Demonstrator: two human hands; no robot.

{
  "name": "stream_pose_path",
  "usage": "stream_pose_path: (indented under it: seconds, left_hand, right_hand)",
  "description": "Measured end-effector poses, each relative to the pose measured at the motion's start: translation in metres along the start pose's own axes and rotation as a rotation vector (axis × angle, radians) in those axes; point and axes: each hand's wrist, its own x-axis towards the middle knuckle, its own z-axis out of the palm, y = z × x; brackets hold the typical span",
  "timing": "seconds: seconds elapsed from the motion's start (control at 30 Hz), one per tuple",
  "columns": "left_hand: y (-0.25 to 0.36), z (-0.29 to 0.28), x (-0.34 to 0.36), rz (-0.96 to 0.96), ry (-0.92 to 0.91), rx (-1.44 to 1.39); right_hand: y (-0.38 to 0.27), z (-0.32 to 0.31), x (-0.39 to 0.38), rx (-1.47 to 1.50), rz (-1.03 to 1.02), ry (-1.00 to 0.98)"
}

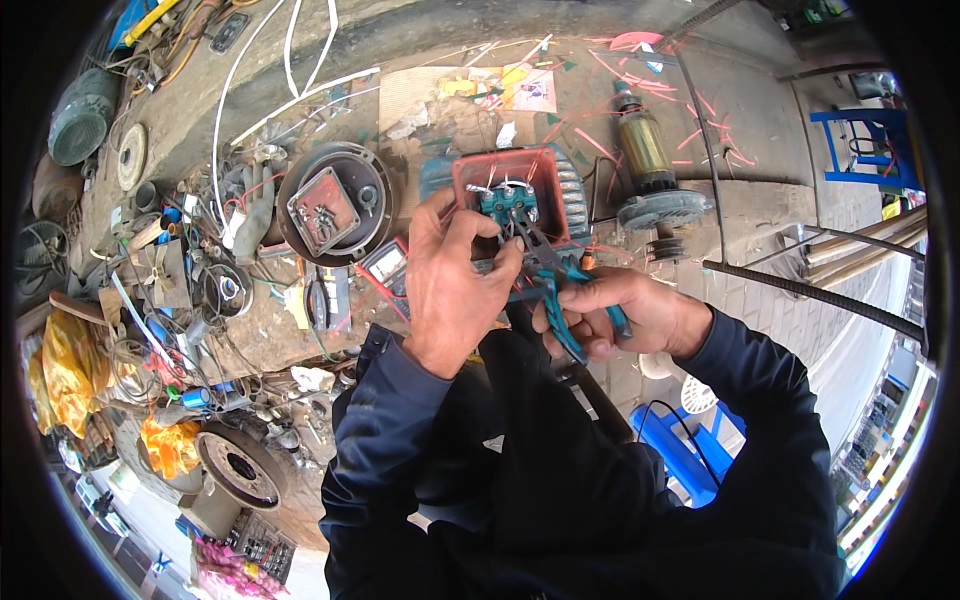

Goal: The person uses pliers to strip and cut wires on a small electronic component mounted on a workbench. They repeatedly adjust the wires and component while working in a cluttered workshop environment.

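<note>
In front of me is a red open terminal box (549,166) on a finned blue-grey electric motor (573,203). Inside the box sits a green terminal block (499,203) with metal ends and pale wires. My right hand (622,303) grips a pair of pliers (563,327) by its teal-and-black handles. Their dark jaws point up-left into the box, close to the block. At the box's lower left, my left hand (452,290) has its thumb and forefinger bent together beside the jaws. What those fingers pinch, if anything, is too small to make out.
Left of the box stands a round metal housing (377,178) holding a red tray (318,190) of small parts. A multimeter (385,265) lies near my left wrist. A wound rotor (643,145) stands to the right. A blue stool (672,455) is at lower right; tools and wires clutter the left.
</note>
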Motion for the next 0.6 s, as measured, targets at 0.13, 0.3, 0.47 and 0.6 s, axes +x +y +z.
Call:
stream_pose_path:
  seconds: [0.13,0.3,0.47,0.6]
  left_hand:
    - [0.002,-0.003,-0.001,-0.144,-0.095,-0.065]
    - [0.003,-0.005,0.003,-0.114,-0.111,-0.056]
    - [0.009,-0.005,0.003,-0.158,-0.138,-0.046]
    - [0.01,-0.004,0.003,-0.026,-0.132,0.048]
  right_hand:
    - [0.005,-0.002,0.0,0.027,0.016,-0.031]
    - [0.009,-0.006,0.004,0.087,0.02,-0.122]
    - [0.01,-0.011,0.005,0.102,-0.017,-0.187]
    - [0.013,-0.013,0.006,0.093,-0.024,-0.188]
